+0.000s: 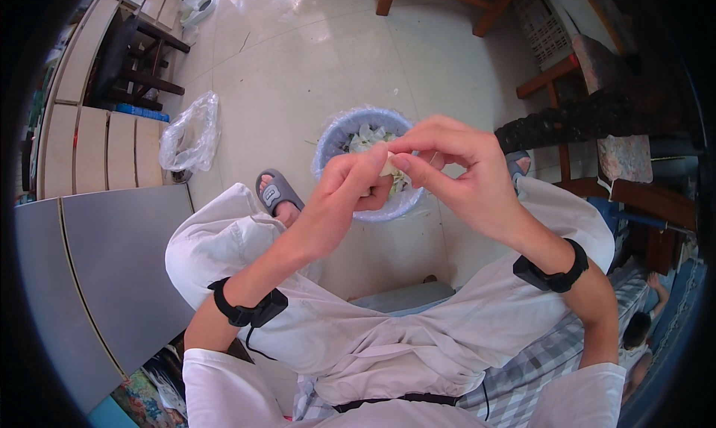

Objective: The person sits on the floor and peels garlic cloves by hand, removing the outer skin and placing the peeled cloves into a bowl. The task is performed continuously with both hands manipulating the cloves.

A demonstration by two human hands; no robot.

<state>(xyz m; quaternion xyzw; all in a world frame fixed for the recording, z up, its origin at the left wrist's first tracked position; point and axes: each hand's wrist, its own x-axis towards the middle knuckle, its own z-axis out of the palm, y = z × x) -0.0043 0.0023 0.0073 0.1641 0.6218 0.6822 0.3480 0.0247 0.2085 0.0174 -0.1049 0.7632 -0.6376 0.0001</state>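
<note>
Both my hands meet over a round bin (326,149) lined with a clear plastic bag. My left hand (350,189) is closed, its thumb and curled fingers round a small off-white piece (388,164) that looks like a garlic clove. Against the same piece presses the thumb of my right hand (466,170), its fingers bent in a pinch. A thin pale sliver (434,158) shows by the right fingers. Below, inside the bin, lie pale and greenish scraps (367,137), partly covered by my hands.
A crumpled clear plastic bag (191,133) lies on the tiled floor (298,62) at left, beside pale cabinets (104,148). A dark stool (145,62) stands far left, wooden furniture (548,77) far right. Another person (638,335) is at the lower right, near checked cloth (548,368).
</note>
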